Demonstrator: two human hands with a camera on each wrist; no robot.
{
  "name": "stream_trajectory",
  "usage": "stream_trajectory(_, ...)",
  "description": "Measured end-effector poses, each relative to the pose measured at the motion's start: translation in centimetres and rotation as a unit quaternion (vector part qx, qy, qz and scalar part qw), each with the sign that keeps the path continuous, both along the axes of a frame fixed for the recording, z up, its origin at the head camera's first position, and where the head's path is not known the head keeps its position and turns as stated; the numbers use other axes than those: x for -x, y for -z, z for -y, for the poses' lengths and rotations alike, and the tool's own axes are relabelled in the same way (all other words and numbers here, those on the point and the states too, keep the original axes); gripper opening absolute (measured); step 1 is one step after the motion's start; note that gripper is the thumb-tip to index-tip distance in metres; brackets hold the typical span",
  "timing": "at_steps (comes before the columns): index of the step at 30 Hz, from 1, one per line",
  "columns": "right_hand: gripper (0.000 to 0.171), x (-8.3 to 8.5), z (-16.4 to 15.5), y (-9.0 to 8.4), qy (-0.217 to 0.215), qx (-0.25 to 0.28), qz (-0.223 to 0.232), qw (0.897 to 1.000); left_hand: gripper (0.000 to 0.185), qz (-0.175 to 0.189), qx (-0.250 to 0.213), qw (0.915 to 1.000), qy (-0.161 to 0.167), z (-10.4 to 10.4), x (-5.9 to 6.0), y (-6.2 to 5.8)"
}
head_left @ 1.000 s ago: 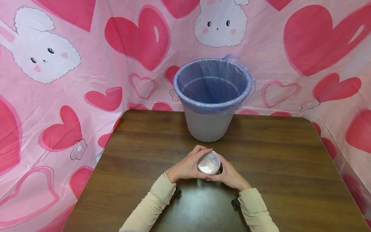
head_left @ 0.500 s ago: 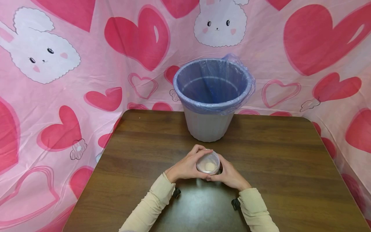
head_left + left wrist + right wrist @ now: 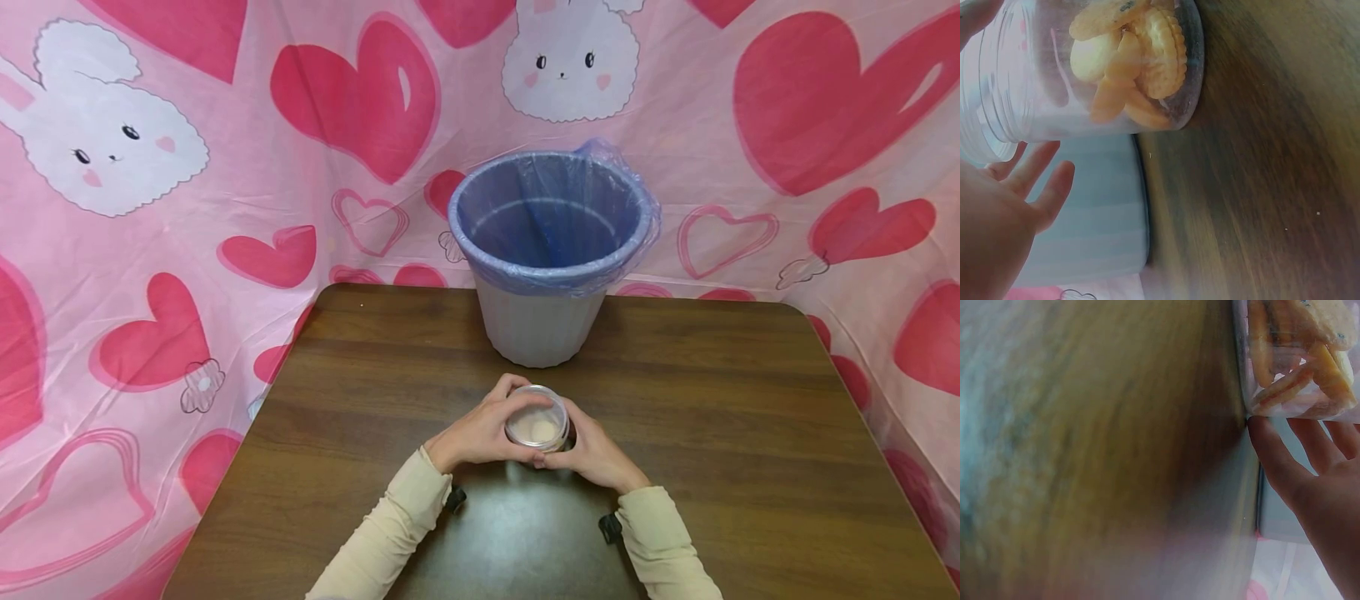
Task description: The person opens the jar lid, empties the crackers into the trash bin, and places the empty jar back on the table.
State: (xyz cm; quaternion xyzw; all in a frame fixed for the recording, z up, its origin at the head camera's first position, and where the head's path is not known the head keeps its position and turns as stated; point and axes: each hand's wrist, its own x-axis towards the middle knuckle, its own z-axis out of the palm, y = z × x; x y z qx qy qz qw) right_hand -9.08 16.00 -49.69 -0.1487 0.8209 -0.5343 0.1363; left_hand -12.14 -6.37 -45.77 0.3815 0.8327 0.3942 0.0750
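Shifted slightly leftward since the earlier frame, the left hand (image 3: 483, 431) curls round the clear lid (image 3: 540, 423) atop an upright jar (image 3: 1079, 75) whose long axis stands vertical on the desk (image 3: 720, 433) between the hands, the right hand (image 3: 596, 454) gripping its lower body.

Pink heart-patterned cloth (image 3: 262, 175), blue liner (image 3: 525, 229), golden biscuits (image 3: 1157, 59)

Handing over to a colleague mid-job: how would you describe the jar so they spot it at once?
On the wood-grain table, find the big bin with the blue liner. On its near side, between the left hand and the right hand, is a round plastic jar. Unlike the opaque bin, it is clear and much smaller, with biscuits inside.
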Motion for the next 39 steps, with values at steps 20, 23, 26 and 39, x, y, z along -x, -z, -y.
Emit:
stream_trajectory(20, 0.089, 0.0, 0.0, 0.0, -0.003, 0.007, -0.001, 1.0, 0.067, -0.002, 0.008, 1.0, -0.002, 0.6, -0.2, -0.2)
stream_trajectory(23, 0.09, 0.0, 0.1, -0.2, 0.002, 0.002, 0.002, 1.0, 0.067, 0.006, 0.008, 0.9999, -0.003, 0.7, -0.2, -0.2)
stream_trajectory(26, 0.091, 0.0, 0.2, -0.3, 0.007, -0.006, 0.0, 1.0, 0.068, 0.006, 0.012, 0.9999, -0.005, 0.8, -0.3, -0.2)
stream_trajectory(39, 0.09, 0.0, 0.1, 0.0, 0.001, -0.002, -0.012, 1.0, 0.073, -0.007, 0.019, 0.9997, -0.014, 1.0, -0.5, -0.3)
